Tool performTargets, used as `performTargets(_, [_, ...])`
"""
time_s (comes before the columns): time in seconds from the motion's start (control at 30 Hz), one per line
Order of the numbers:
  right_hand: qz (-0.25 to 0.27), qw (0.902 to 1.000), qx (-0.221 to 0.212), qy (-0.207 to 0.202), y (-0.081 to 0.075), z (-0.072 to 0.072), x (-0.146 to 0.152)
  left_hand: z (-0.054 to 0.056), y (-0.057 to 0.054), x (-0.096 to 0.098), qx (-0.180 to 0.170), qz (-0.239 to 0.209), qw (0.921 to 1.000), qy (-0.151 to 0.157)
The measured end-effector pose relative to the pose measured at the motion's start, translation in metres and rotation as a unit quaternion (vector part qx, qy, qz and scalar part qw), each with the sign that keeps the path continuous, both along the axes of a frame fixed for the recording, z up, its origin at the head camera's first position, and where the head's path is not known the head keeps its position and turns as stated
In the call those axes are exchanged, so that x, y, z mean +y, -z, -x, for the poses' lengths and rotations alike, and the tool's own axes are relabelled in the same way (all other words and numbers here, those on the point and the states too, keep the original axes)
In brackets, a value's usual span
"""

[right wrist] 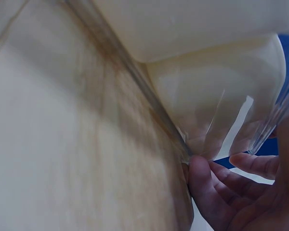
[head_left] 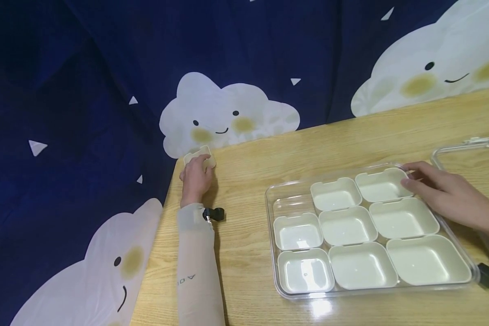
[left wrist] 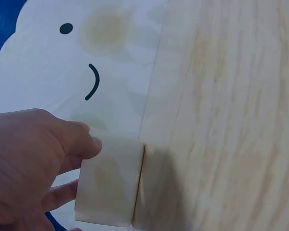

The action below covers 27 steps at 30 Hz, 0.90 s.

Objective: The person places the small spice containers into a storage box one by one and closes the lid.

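At the far left corner of the table, my left hand (head_left: 197, 176) holds a small cream bin (head_left: 210, 162). The left wrist view shows the thumb against the side of this bin (left wrist: 111, 185), with its base at the wood. My right hand (head_left: 444, 192) grips the far right corner of a clear plastic tray (head_left: 287, 201), as the right wrist view shows with the fingers (right wrist: 253, 164) around that corner. Several cream bins (head_left: 348, 225) of different sizes stand in rows inside the tray. Bare tray floor shows at its back left.
A clear lid or second tray with white clips (head_left: 485, 141) lies at the right edge of the wooden table (head_left: 244, 181). Behind and left of the table hangs a dark blue curtain (head_left: 248, 40) printed with white clouds.
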State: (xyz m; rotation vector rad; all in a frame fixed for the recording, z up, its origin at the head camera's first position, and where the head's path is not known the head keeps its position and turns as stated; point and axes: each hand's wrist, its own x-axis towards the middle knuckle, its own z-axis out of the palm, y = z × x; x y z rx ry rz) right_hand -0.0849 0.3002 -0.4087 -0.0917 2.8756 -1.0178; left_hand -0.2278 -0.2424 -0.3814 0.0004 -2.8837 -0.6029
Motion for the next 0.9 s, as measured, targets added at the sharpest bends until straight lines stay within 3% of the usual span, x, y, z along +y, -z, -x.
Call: performTargets(0.9, [0.004,1.0000,0.006,-0.001,-0.0002,-0.0007,0.0003,-0.0033,0.0002,0.0010,0.000,-0.010,0.9999,0.004])
